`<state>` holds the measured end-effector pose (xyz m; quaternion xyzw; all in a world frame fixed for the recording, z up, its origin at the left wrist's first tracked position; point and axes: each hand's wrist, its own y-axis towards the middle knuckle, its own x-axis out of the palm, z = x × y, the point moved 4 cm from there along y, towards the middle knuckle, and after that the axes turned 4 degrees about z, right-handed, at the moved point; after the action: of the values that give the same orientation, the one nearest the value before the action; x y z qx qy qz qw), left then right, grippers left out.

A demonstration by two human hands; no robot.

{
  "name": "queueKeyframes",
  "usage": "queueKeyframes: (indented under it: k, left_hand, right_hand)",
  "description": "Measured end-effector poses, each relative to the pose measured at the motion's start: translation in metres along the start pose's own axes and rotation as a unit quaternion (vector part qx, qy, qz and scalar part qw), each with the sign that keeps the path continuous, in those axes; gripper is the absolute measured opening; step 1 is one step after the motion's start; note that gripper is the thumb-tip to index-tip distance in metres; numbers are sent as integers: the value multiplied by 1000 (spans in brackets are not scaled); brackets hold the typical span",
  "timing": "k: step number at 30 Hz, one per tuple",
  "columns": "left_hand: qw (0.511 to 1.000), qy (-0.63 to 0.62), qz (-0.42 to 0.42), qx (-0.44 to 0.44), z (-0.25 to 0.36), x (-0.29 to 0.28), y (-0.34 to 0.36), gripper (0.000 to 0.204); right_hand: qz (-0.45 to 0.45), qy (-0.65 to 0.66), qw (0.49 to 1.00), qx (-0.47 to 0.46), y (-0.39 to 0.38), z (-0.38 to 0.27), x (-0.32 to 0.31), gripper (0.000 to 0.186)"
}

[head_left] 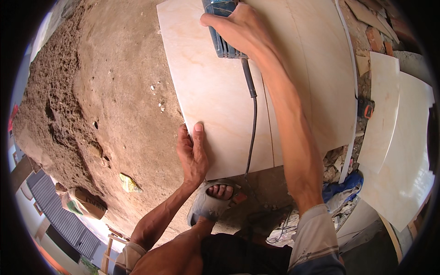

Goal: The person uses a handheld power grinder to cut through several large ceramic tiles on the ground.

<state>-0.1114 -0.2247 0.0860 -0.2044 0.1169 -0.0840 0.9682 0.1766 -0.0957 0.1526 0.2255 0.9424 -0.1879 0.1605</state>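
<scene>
My right hand (pixel 245 30) is wrapped round a blue corded power tool (pixel 223 43) at the top of the view; its front end is cut off by the frame. The tool's black cable (pixel 254 123) trails back over a large cream marbled tile (pixel 220 123). My left hand (pixel 192 149) grips the tile's near left edge, thumb on top and fingers curled at the rim. A thin dark line runs lengthwise along the tile, partly behind my right forearm. My sandalled foot (pixel 213 197) is by the tile's near edge.
Brown dirt ground (pixel 123 91) with small stones spreads to the left. More cream tiles (pixel 394 151) lie at right, near an orange-and-black tape measure (pixel 368 110). Broken rubble and a blue cloth-like bundle (pixel 350 185) sit near right. A paper sack (pixel 82 203) lies at lower left.
</scene>
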Motion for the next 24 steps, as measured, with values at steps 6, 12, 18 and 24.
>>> queueKeyframes:
  k: [6,12,18,24]
  left_hand:
    - [1000,4,-10,-8,-2,-1,1,41]
    - [1000,23,-14,-4,-5,-4,1,37]
    - [1000,11,12,15,1,1,0,32]
    - [999,25,17,30,4,1,0,33]
  right_hand:
    - [2,1,1000,3,0,5,1,46]
    - [2,-7,1000,18,-8,5,0,49]
    - [-2,-10,999,32,-14,2,-1,49]
    - [-16,-15,999,28,-21,2,-4,47]
